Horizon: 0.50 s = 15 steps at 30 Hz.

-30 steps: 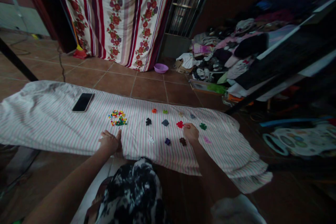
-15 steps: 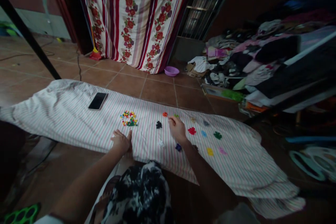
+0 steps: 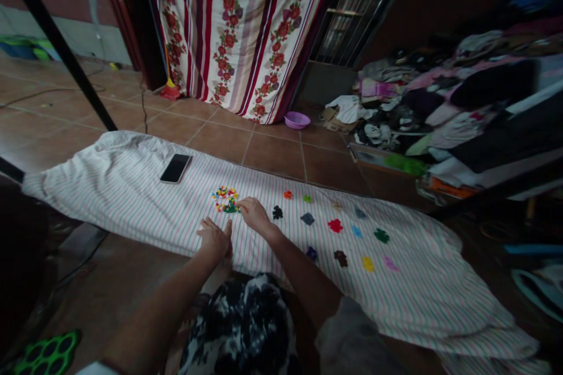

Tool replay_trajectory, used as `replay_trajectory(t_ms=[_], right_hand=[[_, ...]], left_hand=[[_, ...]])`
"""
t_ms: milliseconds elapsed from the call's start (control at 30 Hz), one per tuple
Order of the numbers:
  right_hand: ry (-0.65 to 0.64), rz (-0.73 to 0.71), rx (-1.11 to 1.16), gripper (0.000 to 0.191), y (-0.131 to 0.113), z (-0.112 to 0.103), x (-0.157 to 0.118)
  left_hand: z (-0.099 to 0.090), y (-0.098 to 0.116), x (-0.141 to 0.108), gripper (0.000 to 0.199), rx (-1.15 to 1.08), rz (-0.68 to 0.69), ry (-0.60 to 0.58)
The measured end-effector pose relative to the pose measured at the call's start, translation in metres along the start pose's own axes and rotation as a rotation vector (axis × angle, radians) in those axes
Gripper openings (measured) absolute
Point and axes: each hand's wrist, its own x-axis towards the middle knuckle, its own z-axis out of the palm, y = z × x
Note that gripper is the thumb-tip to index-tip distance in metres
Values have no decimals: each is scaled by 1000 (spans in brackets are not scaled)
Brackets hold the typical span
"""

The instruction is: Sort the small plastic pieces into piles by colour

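My right hand [image 3: 255,215] reaches to the right edge of a mixed heap of small coloured pieces [image 3: 225,193]. Its fingertips are pinched together beside the green pieces [image 3: 230,208]; whatever is between them is too small to make out. Below the heap, my left hand [image 3: 214,239] rests at the near edge of the striped cloth [image 3: 145,205], thumb and fingers apart, holding nothing. Single-colour clusters lie to the right, among them orange [image 3: 287,194], lime [image 3: 307,198], black [image 3: 277,212], grey [image 3: 307,219], red [image 3: 335,225] and brown [image 3: 340,258].
A phone [image 3: 176,168] lies on the cloth, left of the heap. Beyond the cloth are a tiled floor, a purple basin [image 3: 297,120] and a flowered curtain [image 3: 246,29]. Piled clothes [image 3: 422,94] fill the right side. Black poles [image 3: 65,47] flank the cloth.
My right hand has moved left from the orange cluster to the mixed heap, uncovering the grey cluster. My left hand stays at the cloth's near edge. The view has shifted slightly left.
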Motion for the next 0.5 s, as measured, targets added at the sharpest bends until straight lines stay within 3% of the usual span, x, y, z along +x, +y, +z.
replay_trajectory(t_ms=[267,500], right_hand=[[-96,114,-114,37,-8,6,19],[-82,147,-130,35,-8,5,24]], left_hand=[[-3,0,-1,93,-8,15,-18],[3,1,4,90,-37,-2,3]])
